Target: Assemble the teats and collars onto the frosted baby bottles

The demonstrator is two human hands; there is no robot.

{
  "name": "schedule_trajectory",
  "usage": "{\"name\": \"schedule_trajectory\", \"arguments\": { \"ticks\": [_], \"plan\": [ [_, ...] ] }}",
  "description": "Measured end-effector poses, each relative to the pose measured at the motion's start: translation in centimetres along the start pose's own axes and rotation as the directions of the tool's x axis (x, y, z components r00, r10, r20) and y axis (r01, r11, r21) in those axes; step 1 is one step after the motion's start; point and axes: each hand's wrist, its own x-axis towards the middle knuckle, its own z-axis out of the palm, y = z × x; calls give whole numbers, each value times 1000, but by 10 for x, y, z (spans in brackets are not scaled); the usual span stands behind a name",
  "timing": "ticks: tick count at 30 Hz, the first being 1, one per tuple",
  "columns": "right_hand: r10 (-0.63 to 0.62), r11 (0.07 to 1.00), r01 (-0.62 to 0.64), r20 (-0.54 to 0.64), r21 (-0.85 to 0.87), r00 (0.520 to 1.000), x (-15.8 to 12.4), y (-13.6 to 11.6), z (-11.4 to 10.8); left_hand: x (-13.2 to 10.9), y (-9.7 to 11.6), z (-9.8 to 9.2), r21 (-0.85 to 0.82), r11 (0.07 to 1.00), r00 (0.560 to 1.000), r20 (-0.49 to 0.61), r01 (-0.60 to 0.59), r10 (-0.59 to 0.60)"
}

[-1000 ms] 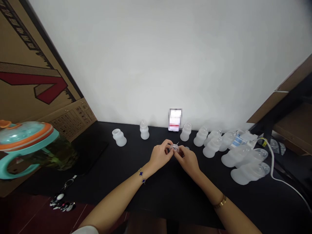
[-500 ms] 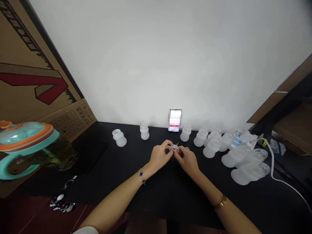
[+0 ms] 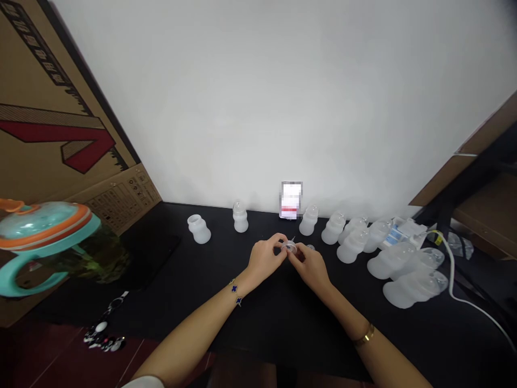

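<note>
My left hand and my right hand meet over the middle of the black table. Between their fingertips they pinch a whitish bottle collar ring. A thin pointed piece sticks up from it; its kind is too small to make out. Partly behind my right hand lies a small clear cap. An open white baby bottle without a top stands to the left. Farther back are a capped baby bottle on the left and another capped bottle on the right.
Several capped bottles stand or lean at the right, near a white cable and a plastic packet. A phone leans on the wall. At the left are a teal-handled jug, a cardboard box and a beaded strap.
Both hands stay in nearly the same place, still pinching the collar ring. The thin piece on it has shifted slightly. The whole view has moved a little.
</note>
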Motion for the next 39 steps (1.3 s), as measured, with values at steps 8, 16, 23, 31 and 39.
{"name": "schedule_trajectory", "arguments": {
  "ticks": [8, 16, 23, 31, 39],
  "plan": [
    [16, 999, -18, 45, 46, 999, 1, 2, 1, -2, -1, 1, 296, 952, 996, -20, -75, 84],
    [-8, 991, 6, 13, 137, 1000, 1, 2, -1, 1, -2, 2, 0, 998, 998, -28, -61, 61],
    [-3, 981, 3, -2, 192, 1000, -1, 0, -3, 3, -3, 2, -233, 972, 1000, 15, 15, -11],
    [-13, 975, 9, 14, 224, 1000, -1, 0, -3, 3, -4, 3, -323, 946, 999, 19, 33, -28],
    [-37, 975, 35, 5, 220, 999, -2, 2, -1, 3, -2, 3, -334, 942, 999, 12, 42, -40]
  ]
}}
